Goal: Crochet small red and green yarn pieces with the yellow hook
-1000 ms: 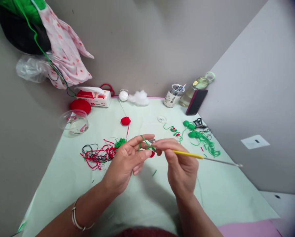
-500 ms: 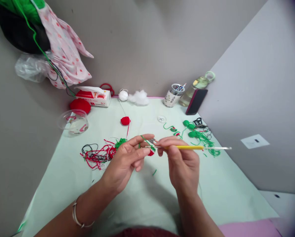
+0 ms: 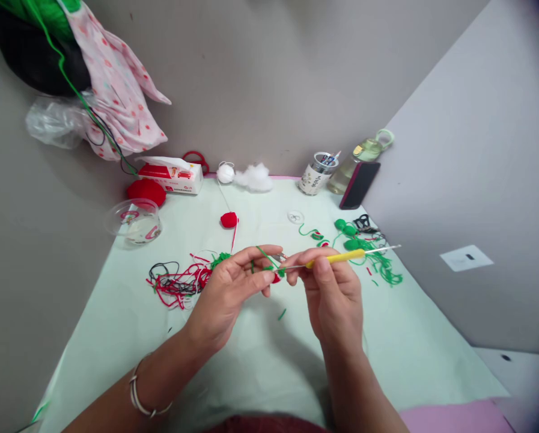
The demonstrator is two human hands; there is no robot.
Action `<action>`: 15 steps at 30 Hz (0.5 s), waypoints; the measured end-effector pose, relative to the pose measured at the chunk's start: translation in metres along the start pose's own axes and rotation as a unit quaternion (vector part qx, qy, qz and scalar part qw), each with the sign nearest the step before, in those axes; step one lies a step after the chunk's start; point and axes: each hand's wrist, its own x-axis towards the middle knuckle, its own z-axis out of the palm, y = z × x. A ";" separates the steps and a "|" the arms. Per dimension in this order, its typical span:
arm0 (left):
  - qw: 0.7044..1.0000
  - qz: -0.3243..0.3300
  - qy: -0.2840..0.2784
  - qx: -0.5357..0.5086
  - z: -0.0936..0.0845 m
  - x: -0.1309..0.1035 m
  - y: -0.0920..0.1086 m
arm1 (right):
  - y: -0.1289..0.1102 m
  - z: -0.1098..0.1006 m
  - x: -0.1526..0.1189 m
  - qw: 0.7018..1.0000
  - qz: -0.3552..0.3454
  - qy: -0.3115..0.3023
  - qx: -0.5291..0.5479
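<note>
The fingers of the left hand (image 3: 226,291) are pinched together on a small red-and-green crocheted piece (image 3: 276,278), thumb in front, with the index finger stretched out and a green strand (image 3: 265,255) passing over it. The fingers of the right hand (image 3: 334,294) are closed around a yellow-handled hook (image 3: 336,258), its thin metal end pointing left into the work. The piece sits between the two hands, above the tabletop (image 3: 413,355); it is so small and so covered by fingertips that whether the hook tip is through a loop cannot be told.

The piece seems partly made: red and green are both worked in, yet the hook and strand are at it, so it looks unfinished and not yet fastened off. Further out, to the right, two little green-and-red pieces (image 3: 316,235) lie near green balls with trailing tails (image 3: 353,245), which may be parts already done. Left of the hands lies a tangle of red, black and white yarn (image 3: 179,287); beyond them rest a red ball (image 3: 229,220) and white fluff (image 3: 254,178).
</note>
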 end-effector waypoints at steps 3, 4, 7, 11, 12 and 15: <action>1.000 0.021 0.007 0.021 -0.001 -0.001 0.000 | -0.003 -0.001 -0.003 0.998 -0.033 -0.015 -0.048; 0.999 0.031 0.010 0.031 -0.001 -0.001 -0.001 | -0.004 -0.001 -0.005 0.995 -0.055 -0.017 -0.083; 0.994 0.073 0.030 0.071 -0.001 -0.002 -0.002 | -0.006 -0.002 -0.010 0.963 -0.164 -0.025 -0.214; 0.983 0.116 0.078 0.119 0.003 -0.003 -0.005 | 0.002 0.001 -0.015 0.880 -0.314 -0.060 -0.352; 0.984 0.110 0.079 0.112 0.004 -0.003 -0.006 | 0.005 0.001 -0.017 0.860 -0.336 -0.063 -0.379; 0.997 0.047 0.046 0.030 0.005 -0.002 -0.008 | 0.012 0.003 -0.018 0.809 -0.370 -0.036 -0.454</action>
